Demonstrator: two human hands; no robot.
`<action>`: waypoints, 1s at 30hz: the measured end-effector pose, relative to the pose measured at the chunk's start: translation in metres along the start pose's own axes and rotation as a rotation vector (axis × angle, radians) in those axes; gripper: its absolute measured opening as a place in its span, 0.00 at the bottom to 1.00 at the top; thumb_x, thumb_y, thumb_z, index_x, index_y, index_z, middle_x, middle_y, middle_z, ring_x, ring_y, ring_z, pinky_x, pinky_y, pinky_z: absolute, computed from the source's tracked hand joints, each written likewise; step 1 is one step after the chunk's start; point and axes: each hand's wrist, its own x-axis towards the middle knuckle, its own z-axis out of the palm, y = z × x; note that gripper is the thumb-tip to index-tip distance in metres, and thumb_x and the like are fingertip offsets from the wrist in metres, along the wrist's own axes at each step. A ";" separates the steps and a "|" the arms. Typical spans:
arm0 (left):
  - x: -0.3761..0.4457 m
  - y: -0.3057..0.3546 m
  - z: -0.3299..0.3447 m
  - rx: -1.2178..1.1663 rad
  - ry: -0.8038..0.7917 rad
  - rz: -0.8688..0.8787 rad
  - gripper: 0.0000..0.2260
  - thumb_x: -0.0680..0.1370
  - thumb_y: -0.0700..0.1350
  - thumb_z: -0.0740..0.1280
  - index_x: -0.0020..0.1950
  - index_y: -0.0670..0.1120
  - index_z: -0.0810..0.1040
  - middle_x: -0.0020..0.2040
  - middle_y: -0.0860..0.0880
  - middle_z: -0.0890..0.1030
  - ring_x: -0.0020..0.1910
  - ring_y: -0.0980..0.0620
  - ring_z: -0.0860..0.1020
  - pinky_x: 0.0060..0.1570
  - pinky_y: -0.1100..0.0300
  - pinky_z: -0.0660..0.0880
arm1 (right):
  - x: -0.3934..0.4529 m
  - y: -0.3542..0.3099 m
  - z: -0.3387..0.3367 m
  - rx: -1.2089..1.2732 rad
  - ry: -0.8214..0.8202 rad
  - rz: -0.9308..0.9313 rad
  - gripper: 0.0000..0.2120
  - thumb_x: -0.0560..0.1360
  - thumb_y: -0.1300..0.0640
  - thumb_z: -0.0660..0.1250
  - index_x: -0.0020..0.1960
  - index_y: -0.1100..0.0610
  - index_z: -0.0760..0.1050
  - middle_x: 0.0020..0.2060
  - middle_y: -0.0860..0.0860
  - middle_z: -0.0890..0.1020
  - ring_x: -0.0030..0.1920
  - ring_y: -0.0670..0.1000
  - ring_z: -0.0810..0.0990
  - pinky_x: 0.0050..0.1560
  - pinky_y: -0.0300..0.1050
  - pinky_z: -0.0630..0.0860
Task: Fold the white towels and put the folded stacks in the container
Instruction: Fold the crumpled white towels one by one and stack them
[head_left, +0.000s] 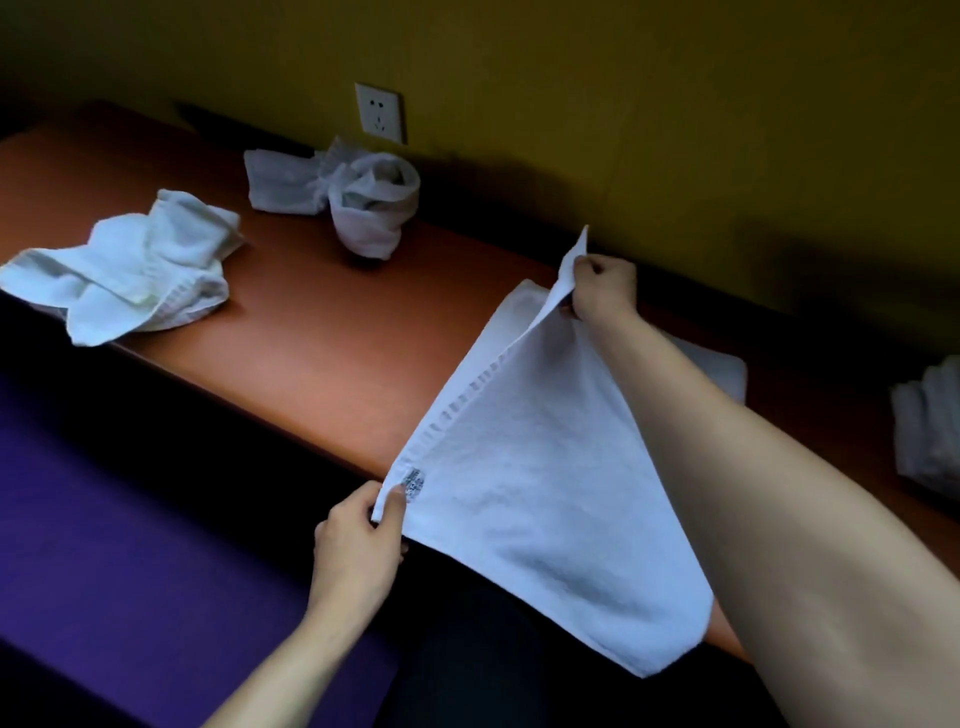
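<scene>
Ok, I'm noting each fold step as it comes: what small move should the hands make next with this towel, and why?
Probably lower the towel flat onto the table. The left hand and right hand pinch two corners, stretching one edge taut, while the rest hangs off the table's front edge.

- Held towel (545, 467): white terry cloth with a ribbed band along one edge and a small grey printed mark near a corner. It is stretched taut between two pinched corners, its far part on the table, its lower part hanging over the near edge.
- Crumpled towel (130, 275): white, lying loosely bunched at the table's left end.
- Twisted towel (343, 192): white, partly rolled and standing up, near the wall.
- Towel pile (930, 421): white, at the right edge, blurred.
</scene>
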 end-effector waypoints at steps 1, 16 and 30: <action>0.004 -0.007 0.001 0.016 0.006 -0.020 0.14 0.80 0.53 0.63 0.40 0.48 0.79 0.30 0.50 0.81 0.30 0.52 0.82 0.42 0.49 0.80 | -0.002 0.002 0.004 -0.001 -0.019 0.004 0.11 0.83 0.59 0.59 0.56 0.60 0.79 0.38 0.53 0.81 0.35 0.49 0.82 0.25 0.33 0.73; 0.040 -0.047 0.028 -0.166 -0.012 -0.273 0.32 0.63 0.66 0.69 0.61 0.51 0.69 0.55 0.50 0.81 0.52 0.42 0.82 0.59 0.43 0.77 | -0.214 0.205 -0.140 -0.208 0.413 0.113 0.07 0.79 0.54 0.66 0.44 0.57 0.75 0.36 0.54 0.81 0.41 0.58 0.80 0.43 0.47 0.70; 0.004 0.011 0.010 -0.395 -0.144 -0.199 0.07 0.79 0.46 0.70 0.46 0.43 0.79 0.49 0.44 0.83 0.46 0.48 0.83 0.44 0.50 0.84 | -0.262 0.244 -0.147 0.061 0.220 0.366 0.04 0.79 0.56 0.68 0.50 0.55 0.80 0.51 0.55 0.85 0.52 0.56 0.83 0.57 0.53 0.79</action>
